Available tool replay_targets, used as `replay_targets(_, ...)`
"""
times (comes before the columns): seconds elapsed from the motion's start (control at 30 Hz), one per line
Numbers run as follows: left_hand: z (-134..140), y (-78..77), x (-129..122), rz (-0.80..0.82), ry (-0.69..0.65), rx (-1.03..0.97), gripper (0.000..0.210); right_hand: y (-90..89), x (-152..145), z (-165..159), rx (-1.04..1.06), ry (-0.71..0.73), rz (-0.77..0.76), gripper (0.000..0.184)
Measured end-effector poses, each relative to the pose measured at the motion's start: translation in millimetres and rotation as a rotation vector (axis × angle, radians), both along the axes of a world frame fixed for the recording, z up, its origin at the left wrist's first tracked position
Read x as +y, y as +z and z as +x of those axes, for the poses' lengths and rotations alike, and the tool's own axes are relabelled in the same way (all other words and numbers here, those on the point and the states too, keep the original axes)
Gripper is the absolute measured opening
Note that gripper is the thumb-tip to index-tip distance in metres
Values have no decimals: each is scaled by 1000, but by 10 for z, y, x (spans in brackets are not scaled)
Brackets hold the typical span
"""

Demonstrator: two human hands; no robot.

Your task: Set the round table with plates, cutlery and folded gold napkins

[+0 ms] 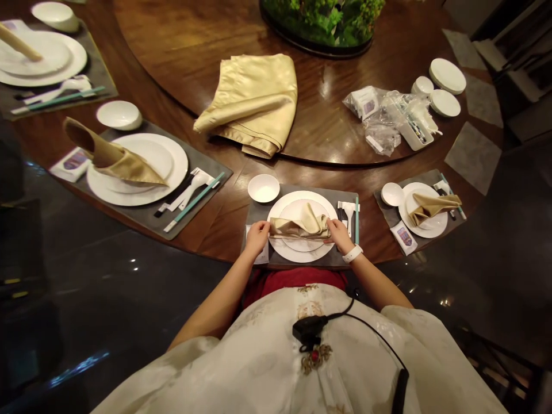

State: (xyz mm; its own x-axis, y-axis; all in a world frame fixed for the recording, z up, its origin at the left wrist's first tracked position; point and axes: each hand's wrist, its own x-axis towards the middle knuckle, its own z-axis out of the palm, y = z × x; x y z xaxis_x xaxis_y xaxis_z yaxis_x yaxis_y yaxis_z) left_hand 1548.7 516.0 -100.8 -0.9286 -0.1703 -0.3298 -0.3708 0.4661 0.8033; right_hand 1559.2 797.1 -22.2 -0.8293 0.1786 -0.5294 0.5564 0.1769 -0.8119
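Note:
Both my hands grip a gold cloth napkin (pixel 302 225), partly folded, over the white plates (pixel 280 247) in front of me. At its left end, my left hand (pixel 257 237) pinches the cloth near the plate's rim. My right hand (pixel 339 234), with a white band on the wrist, closes on the right end. A small white bowl (pixel 264 188) stands behind the plate to the left. Right of the plate lie a white spoon (pixel 349 214) and teal-ended chopsticks (pixel 357 221). A white packet (pixel 262 253) is partly hidden under my left forearm.
Gold cloths (pixel 259 103) lie folded on the round turntable (pixel 181 34). Farther right are plastic bags (pixel 382 123), a cutlery box (pixel 416 132) and stacked plates (pixel 448 75). Place settings with folded napkins (pixel 123 164) flank mine. A green plant arrangement (pixel 328 20) stands at the back.

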Motion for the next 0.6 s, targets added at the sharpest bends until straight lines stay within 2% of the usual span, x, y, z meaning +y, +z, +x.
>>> replay_targets(0.1,45,110,-3,-141,47,70,25,33,-13,-5,12,49,33,48)
replay_targets(0.17,75,269,48,-261,56,236,26,60,-28,-2,25,82,49,47)
replay_targets(0.2,86,366,97,-292,9,336,27,72,-38,1,33,97,57,45)
replay_targets(0.27,91,567,240,-282,-207,502,29,89,-58,4,50,123,85,42)
replay_targets(0.33,74,726,417,-246,-479,567,30,94,-78,2,60,138,108,38)
replay_targets(0.4,42,811,574,-237,-668,556,30,88,-91,-2,64,142,121,34)
replay_targets(0.47,8,828,669,-233,-740,527,30,69,-91,-5,60,142,123,31)
replay_targets(0.6,-21,801,705,-197,-727,508,33,-9,-13,25,13,129,123,29)
